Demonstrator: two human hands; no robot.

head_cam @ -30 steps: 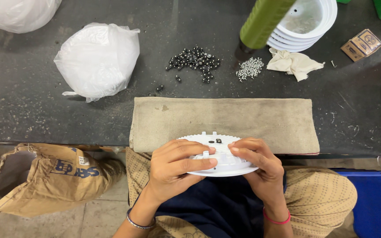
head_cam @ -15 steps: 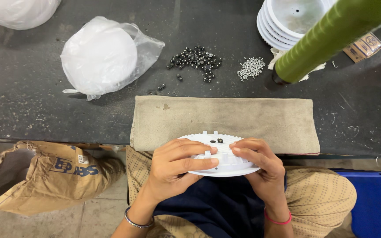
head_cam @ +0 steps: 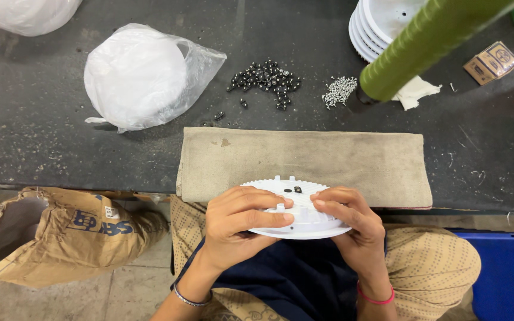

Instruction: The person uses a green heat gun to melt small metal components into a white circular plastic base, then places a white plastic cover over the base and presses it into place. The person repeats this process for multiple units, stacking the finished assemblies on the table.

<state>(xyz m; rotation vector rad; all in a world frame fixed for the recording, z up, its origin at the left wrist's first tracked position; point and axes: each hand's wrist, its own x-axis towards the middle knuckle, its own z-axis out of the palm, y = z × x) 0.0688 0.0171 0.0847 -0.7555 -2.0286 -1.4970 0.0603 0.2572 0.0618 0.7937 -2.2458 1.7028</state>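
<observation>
Hands hold one white plastic disc [head_cam: 297, 208] over the lap: left hand [head_cam: 239, 221] curled around its near-left edge, right hand [head_cam: 352, 223] gripping the right edge. Two small dark bits, possibly screws, sit on top. Beyond the knuckles lies a folded cloth [head_cam: 304, 160], then dark beads [head_cam: 264, 80].
</observation>
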